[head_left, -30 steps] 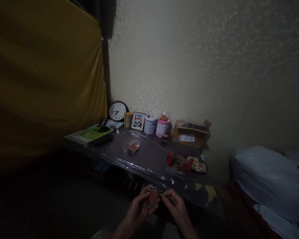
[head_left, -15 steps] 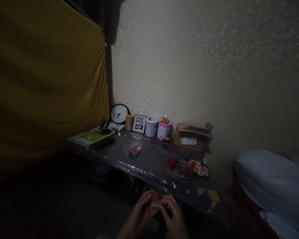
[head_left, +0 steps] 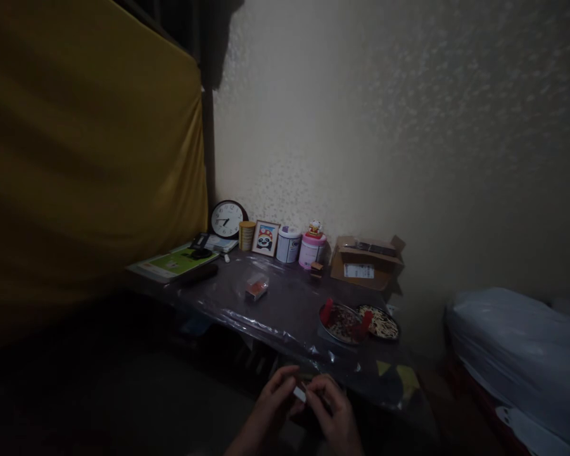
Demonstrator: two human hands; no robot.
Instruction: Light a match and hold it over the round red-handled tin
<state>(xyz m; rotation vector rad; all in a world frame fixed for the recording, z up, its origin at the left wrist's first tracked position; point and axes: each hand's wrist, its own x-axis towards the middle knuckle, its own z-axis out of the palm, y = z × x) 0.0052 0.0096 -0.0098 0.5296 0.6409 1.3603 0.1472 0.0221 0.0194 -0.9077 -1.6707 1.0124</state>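
Note:
Below the table's front edge, my left hand [head_left: 274,398] grips a small matchbox [head_left: 299,394]. Its white side faces up toward me, and fingers cover most of the rest. My right hand [head_left: 330,403] is closed in a pinch at the right end of the matchbox, thumb and forefinger against it. Whether a thin stick sits between those fingertips is too dark to tell. Beyond the hands, a clear-wrapped pack of orange boxes [head_left: 257,288] lies on the table. Right of it are a bowl [head_left: 342,340] with reddish bits and red pieces, and a plate of pale sticks [head_left: 382,324].
The table [head_left: 285,307] has a shiny plastic cover. Along the wall stand a clock [head_left: 228,220], a yellow canister [head_left: 247,236], a panda picture [head_left: 266,239], a white tin [head_left: 289,246], a pink tin [head_left: 311,252] and a cardboard carton [head_left: 367,263]. A green book [head_left: 178,263] lies left.
The matchbox has turned in my hands: its orange face showed before, and now mainly a white side shows. My left fingers have come further over it; the hands stay close together.

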